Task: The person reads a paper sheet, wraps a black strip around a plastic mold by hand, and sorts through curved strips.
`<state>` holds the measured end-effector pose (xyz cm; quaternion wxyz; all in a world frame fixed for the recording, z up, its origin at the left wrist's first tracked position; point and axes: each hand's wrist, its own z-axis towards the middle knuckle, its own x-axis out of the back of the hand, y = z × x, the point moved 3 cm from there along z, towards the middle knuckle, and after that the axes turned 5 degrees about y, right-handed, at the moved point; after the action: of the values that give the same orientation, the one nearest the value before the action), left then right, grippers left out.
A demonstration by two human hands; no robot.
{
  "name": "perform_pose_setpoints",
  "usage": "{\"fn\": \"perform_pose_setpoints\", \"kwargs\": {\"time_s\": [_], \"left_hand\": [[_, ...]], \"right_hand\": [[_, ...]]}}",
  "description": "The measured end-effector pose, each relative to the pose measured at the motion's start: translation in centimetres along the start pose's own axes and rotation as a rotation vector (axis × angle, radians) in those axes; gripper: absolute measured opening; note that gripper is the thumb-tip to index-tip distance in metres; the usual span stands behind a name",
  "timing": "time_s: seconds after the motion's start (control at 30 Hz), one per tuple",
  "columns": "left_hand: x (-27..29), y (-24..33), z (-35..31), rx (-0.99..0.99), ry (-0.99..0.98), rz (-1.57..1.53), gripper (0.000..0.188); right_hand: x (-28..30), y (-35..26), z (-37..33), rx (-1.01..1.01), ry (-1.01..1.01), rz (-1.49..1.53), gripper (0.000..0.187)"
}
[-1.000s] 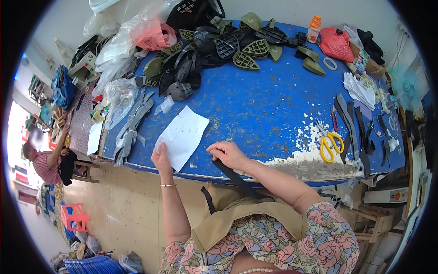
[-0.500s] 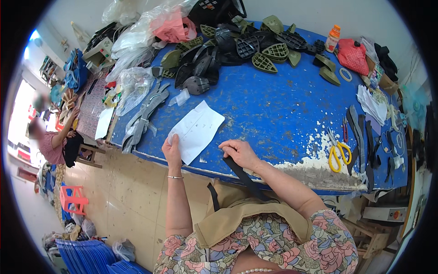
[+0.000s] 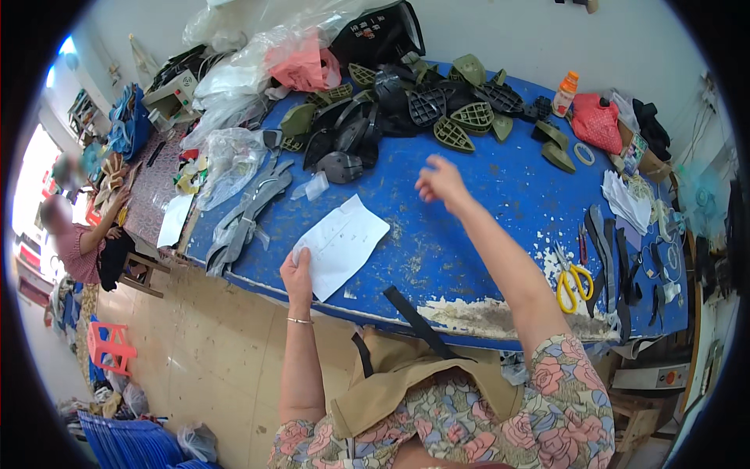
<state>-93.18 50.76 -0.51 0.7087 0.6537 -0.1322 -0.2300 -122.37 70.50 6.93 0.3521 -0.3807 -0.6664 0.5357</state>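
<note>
My left hand [image 3: 296,270] pinches the lower left edge of a creased white paper sheet [image 3: 344,238] with faint handwriting, thumb on top. The sheet lies over the near part of the blue table. My right hand [image 3: 443,184] is above the middle of the table, its fingers loosely bent and apart, with nothing seen in them. It is nearest to a heap of green and black ribbed plastic shells [image 3: 453,134] at the back. A black strap [image 3: 416,314] runs from the table's front edge down to the tan apron [image 3: 414,375] I wear.
Yellow-handled scissors [image 3: 574,285] and dark straps [image 3: 623,266] lie at the right. Grey straps [image 3: 250,215] and clear plastic bags [image 3: 234,160] are at the left. An orange-capped bottle [image 3: 564,95] stands near a red bag [image 3: 598,123]. A person [image 3: 78,242] sits far left, by a pink stool [image 3: 112,348].
My right hand has let go of the black strap and moved up and forward over the table. The strap's end stays on the table edge. My left hand still holds the paper.
</note>
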Motion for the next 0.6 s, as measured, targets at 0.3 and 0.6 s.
{"fn": "perform_pose_setpoints", "kwargs": {"time_s": [0.3,0.6], "left_hand": [[0.0,-0.1,-0.5,-0.018,-0.027,-0.135,0.025],[0.3,-0.4,-0.6,-0.036,0.013,-0.101,0.024]], "right_hand": [[-0.1,8.9,-17.7,0.581,-0.202,-0.343,0.017],[0.6,9.6,-16.7,0.216,-0.203,0.100,0.020]]}}
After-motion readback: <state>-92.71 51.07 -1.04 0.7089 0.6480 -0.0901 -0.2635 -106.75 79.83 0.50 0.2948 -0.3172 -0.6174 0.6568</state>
